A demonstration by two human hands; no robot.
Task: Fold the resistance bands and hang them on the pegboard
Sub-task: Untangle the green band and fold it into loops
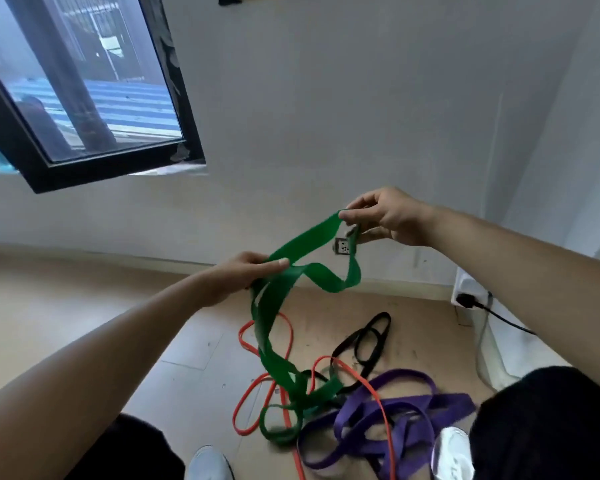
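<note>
From the head view, both hands are raised over the floor point(174, 386). The left hand point(243, 276) grips the green band point(319, 232) with its thumb on top. The right hand point(392, 216) pinches the band's upper end. The band's lower loops hang into a tangle of orange band point(240, 336), black band point(383, 315) and purple band point(416, 401), where the overlaps are hard to follow. A wall socket point(343, 248) is partly hidden behind the green band. The shoes point(208, 462) are cut off at the bottom edge.
</note>
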